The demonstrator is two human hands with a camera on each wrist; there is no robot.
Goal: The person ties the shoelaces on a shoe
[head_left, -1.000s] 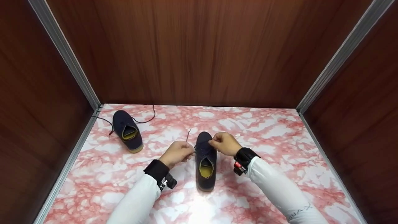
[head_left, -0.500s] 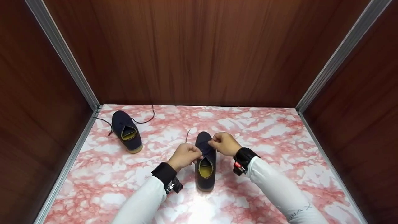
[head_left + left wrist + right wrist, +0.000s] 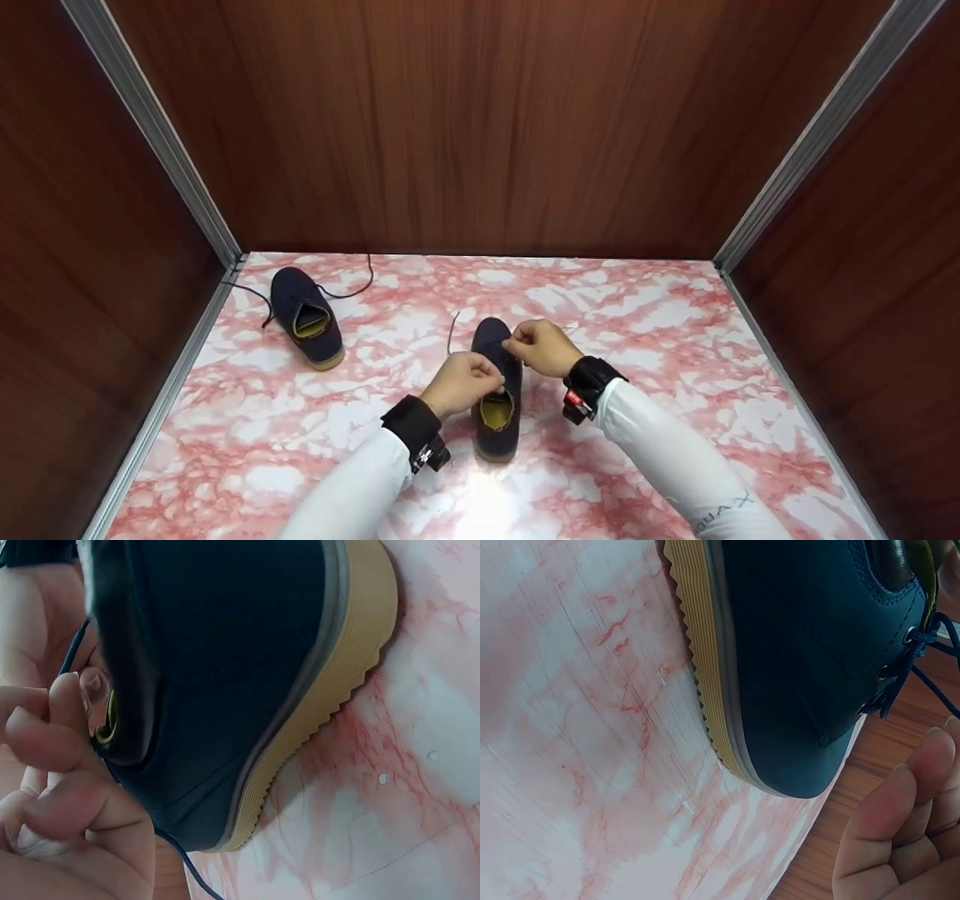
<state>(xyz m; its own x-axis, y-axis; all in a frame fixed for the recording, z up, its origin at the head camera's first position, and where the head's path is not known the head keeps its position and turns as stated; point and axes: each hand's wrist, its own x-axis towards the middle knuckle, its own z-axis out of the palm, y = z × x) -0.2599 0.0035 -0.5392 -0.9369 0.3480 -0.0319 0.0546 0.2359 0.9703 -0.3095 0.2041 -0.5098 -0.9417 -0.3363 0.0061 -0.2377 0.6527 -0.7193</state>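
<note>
The shoe [image 3: 810, 667] is matt dark cloth with a ribbed rubbery sole; the table [image 3: 660, 337] is glossy marble-patterned; the walls [image 3: 480, 127] are wood-grained.

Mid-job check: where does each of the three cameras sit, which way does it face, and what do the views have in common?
Head: worn on the head, facing forward and down at the marbled table; shows the left hand and right hand at the near shoe, the far shoe, and white sleeves.
Left wrist: low beside the near shoe's side and ribbed sole; left fingers pinch the lace.
Right wrist: low at the shoe's other side, eyelets; right fingers show.
Shared: all three show the near shoe and table.
</note>
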